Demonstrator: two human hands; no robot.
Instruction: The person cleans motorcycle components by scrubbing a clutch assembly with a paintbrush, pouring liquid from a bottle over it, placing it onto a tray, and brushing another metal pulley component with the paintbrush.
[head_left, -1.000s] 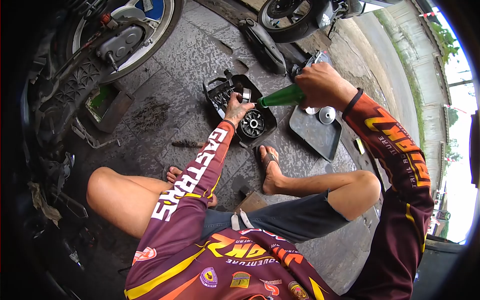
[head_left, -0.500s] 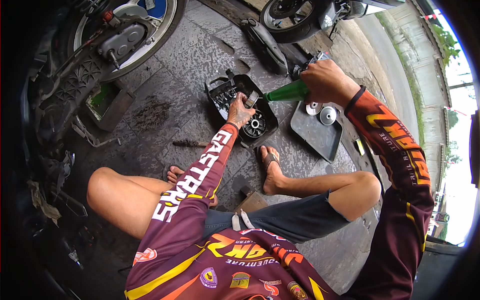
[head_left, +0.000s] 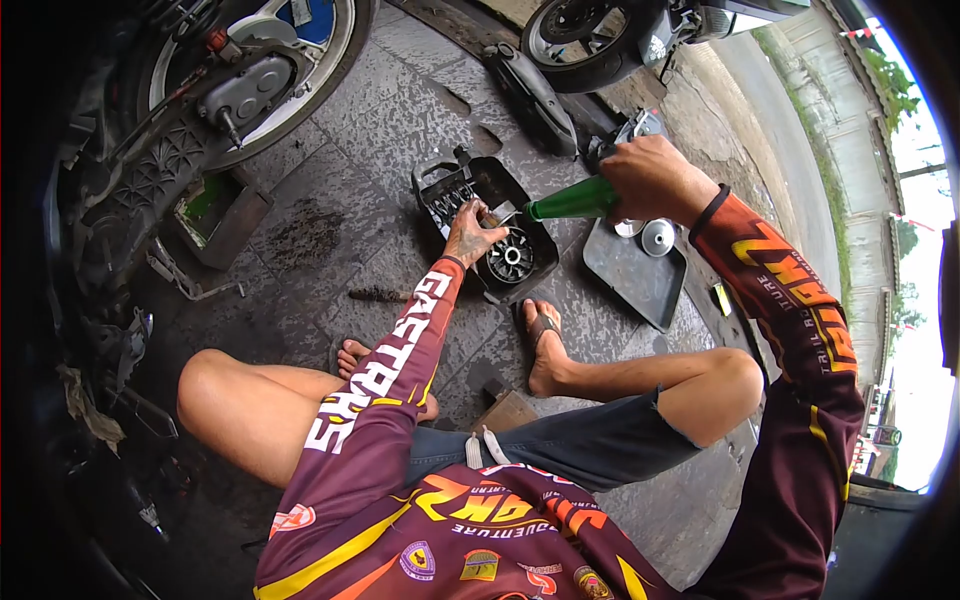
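My left hand (head_left: 472, 236) pinches a small metal ring-shaped part (head_left: 500, 214) above a black tray (head_left: 541, 262). A finned round metal part (head_left: 510, 255) lies in this tray beside my fingers, with several smaller metal pieces (head_left: 450, 203) in its left side. My right hand (head_left: 655, 180) is wrapped round a green bottle (head_left: 575, 200), which is tipped to the left. The bottle's mouth is close to the metal part in my left hand.
To the right, a grey tray (head_left: 640, 290) holds round metal parts (head_left: 658, 237). A motorcycle wheel (head_left: 340, 75) stands at upper left, another (head_left: 575, 45) at the top. A long dark cover (head_left: 530, 100), an open box (head_left: 225, 220) and a dark rod (head_left: 380, 296) lie on the floor.
The metal part in my left hand has turned and shifted slightly down. My right hand and the bottle have moved a little right and down. The whole view has shifted slightly.
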